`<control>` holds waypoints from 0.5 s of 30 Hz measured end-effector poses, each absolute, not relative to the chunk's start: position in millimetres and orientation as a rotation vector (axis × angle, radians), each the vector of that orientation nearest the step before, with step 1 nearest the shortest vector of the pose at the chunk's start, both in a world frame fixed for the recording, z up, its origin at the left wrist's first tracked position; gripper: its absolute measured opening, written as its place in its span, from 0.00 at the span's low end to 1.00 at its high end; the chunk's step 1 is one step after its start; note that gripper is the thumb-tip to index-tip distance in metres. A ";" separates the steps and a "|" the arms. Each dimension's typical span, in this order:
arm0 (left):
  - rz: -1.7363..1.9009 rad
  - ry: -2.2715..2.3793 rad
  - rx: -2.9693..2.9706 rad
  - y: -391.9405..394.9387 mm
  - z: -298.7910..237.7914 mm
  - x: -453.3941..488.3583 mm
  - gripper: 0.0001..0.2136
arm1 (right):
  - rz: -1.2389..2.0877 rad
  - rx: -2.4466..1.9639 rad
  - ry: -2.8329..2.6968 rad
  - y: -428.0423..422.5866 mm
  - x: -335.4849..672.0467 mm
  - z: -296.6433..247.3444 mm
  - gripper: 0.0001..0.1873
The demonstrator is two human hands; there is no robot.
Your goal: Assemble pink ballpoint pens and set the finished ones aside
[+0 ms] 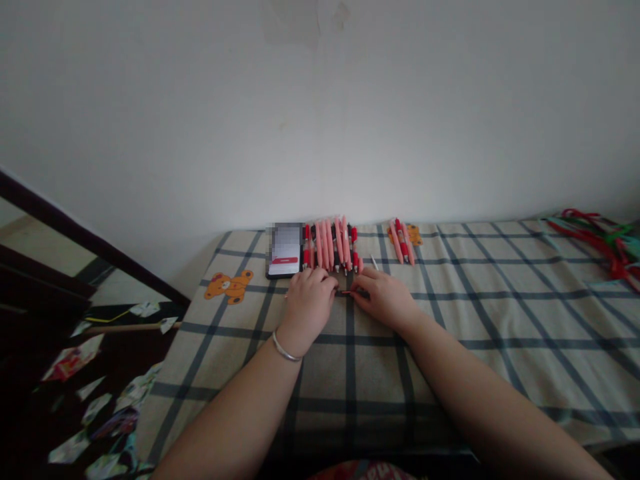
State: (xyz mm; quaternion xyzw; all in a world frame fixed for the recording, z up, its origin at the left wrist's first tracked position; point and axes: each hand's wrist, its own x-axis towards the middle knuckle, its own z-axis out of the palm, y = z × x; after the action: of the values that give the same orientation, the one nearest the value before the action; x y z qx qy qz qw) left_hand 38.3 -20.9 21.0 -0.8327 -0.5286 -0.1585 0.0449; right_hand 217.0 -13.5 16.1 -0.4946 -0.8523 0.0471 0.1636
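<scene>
My left hand (311,293) rests low over the cloth, its fingers closed. Opposite it, my right hand (384,297) pinches the end of a thin dark-and-reddish rod (345,292) that spans the small gap to the left fingers. Most of the rod is covered, so its exact kind cannot be made out. Just behind both hands lies a row of pink, red and black pens (327,245), side by side. A thin white stick (375,262) pokes out behind my right hand.
A phone (284,267) with a lit screen lies left of the pens. Several more pens (401,241) are grouped to the right. Red and green ribbons (613,247) sit at the far right of the checked cloth (350,400). Scattered papers (95,407) show beyond its left edge.
</scene>
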 end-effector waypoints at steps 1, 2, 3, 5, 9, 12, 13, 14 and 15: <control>-0.515 -1.612 -2.556 -20.4 20.5 38.4 0.06 | 0.134 -1.400 -2.415 -13.4 217.2 16.3 0.04; -0.557 -1.606 -2.575 -19.7 19.9 38.5 0.05 | 0.133 -1.389 -2.395 -13.3 217.5 16.5 0.04; -0.608 -1.600 -2.598 -18.9 19.3 38.7 0.04 | 0.139 -1.376 -2.370 -13.2 217.8 16.6 0.04; -0.720 -1.595 -2.641 -17.3 18.4 39.2 0.03 | 0.179 -1.349 -2.303 -12.8 218.7 16.6 0.04; -0.896 -1.598 -2.666 -15.7 18.7 40.3 0.02 | 0.284 -1.291 -2.179 -11.7 220.3 16.2 0.02; -0.938 -1.597 -2.687 -16.1 20.1 40.8 0.02 | 0.336 -1.324 -2.150 -11.6 220.8 15.9 0.02; -0.936 -1.599 -2.696 -16.3 20.5 40.9 0.02 | 0.365 -1.344 -2.147 -11.7 220.8 15.7 0.03; -0.932 -1.604 -2.700 -16.6 20.8 41.0 0.02 | 0.397 -1.361 -2.146 -11.9 220.9 15.5 0.03; -0.929 -1.611 -2.701 -16.8 20.9 41.1 0.02 | 0.424 -1.371 -2.145 -12.2 220.9 15.3 0.04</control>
State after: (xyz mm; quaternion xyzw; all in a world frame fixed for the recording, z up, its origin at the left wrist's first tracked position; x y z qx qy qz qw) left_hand 41.1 -16.8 20.9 -0.8218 -0.4901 -0.2826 -0.0686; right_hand 220.9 -12.2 15.3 -0.5105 -0.7987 0.1580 0.2766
